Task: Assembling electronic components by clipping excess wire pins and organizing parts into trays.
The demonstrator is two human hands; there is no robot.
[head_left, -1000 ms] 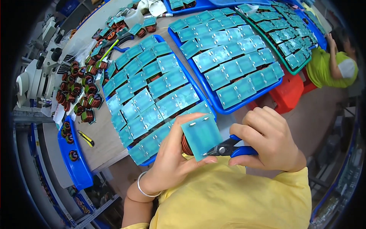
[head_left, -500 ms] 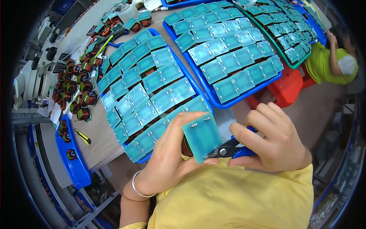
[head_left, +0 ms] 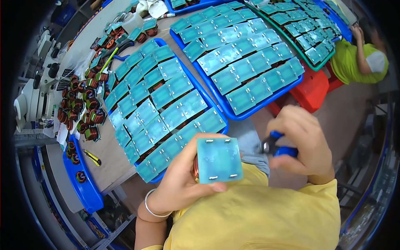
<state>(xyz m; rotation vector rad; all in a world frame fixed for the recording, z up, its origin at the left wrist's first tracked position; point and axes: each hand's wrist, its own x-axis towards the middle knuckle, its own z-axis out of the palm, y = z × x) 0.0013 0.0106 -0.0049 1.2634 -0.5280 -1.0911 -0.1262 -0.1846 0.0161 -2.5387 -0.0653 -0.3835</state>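
Circuit board (head_left: 219, 160), one: square, green, soldered face toward my head view, two silver joints along the upper edge and two along the lower. Location: in front of the wearer's yellow shirt (head_left: 258, 216), in the left hand. Copper-wound coil (head_left: 196, 167), one: showing at the board's left edge, underneath.

Left hand (head_left: 181, 175): curled around coil and board, thumb along the lower edge, remaining fingers mostly hidden behind. White bracelet (head_left: 150, 204) on its wrist.

Right hand (head_left: 303, 143): fingers wrapped around blue-handled side cutters (head_left: 285, 151), jaws pointing at the board but apart from it. I find the cutters blurred and cannot tell whether their blades are parted.

Blue tray (head_left: 197, 83), just beyond the left hand: rows of similar green boards, face up, close together, some overlapping.

Left on the worktable (head_left: 110, 167): yellow utility knife (head_left: 92, 157), one; small blue bin (head_left: 89, 196) at the table edge, holding three coils.

Second blue tray (head_left: 266, 102), right of the first: likewise filled with boards. Red stool (head_left: 310, 89): partly beneath that tray.

Farther left: heap of loose coils (head_left: 85, 106); a yellow-green stick (head_left: 109, 59).

Farther right: green tray (head_left: 320, 67), boards in rows; a co-worker (head_left: 354, 64) in a yellow-green top beside it.

Far end: white cloth (head_left: 158, 7), crumpled.
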